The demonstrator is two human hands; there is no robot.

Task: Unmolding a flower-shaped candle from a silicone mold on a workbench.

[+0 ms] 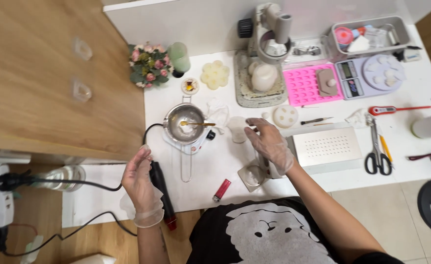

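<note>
The left hand (139, 188) clamps a black tool (160, 188) upright beside the melting pot (183, 122) (corded, so kept near), while the right hand (270, 145) hovers, fingers apart, over a cup (237, 129).

2 gloved hands (142, 183), 1 scissors (377, 151)

Shiny metal pot (183, 120), wooden cabinet (44, 73)

Bright even overhead light, soft short shadows, white table (323, 190) glaring slightly (edges bowed), mostly sharp
</note>
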